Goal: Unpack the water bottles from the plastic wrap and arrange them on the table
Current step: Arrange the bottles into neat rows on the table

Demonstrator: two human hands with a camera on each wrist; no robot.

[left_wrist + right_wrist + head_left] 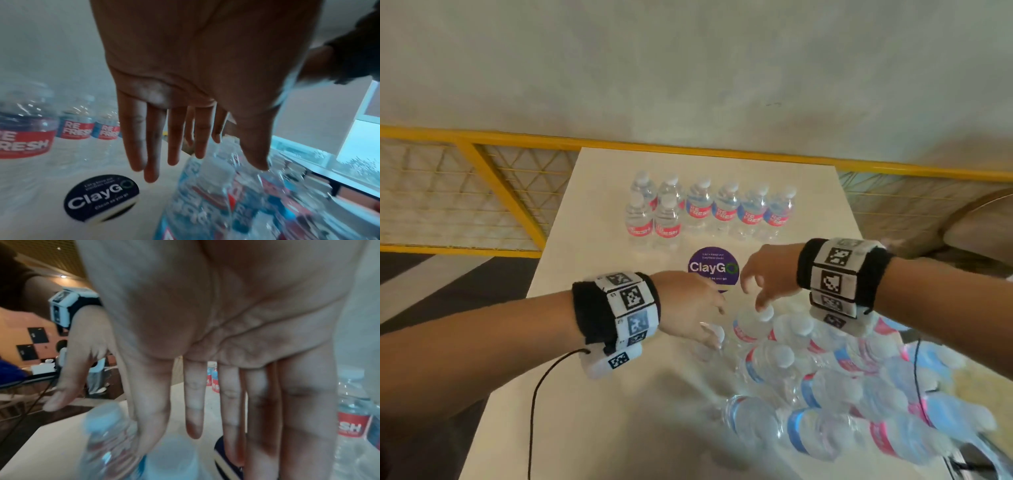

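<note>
Several wrapped water bottles (825, 377) with red-and-blue labels lie tilted in clear plastic at the near right of the cream table (602, 411). My left hand (695, 308) hovers at the pack's left end by a white cap (714, 334). In the left wrist view its fingers (152, 154) are straight above the pack (216, 203) and hold nothing. My right hand (763, 281) hangs over another cap (765, 313), its fingers (193, 410) spread downward above a bottle (107, 434). Several unpacked bottles (705, 209) stand in rows at the far end.
A round purple ClayGo sticker (712, 265) lies on the table between the standing bottles and the pack. A yellow mesh railing (482, 164) runs behind the table's far edge. A black cable (534, 411) hangs from my left wrist over the table's left edge.
</note>
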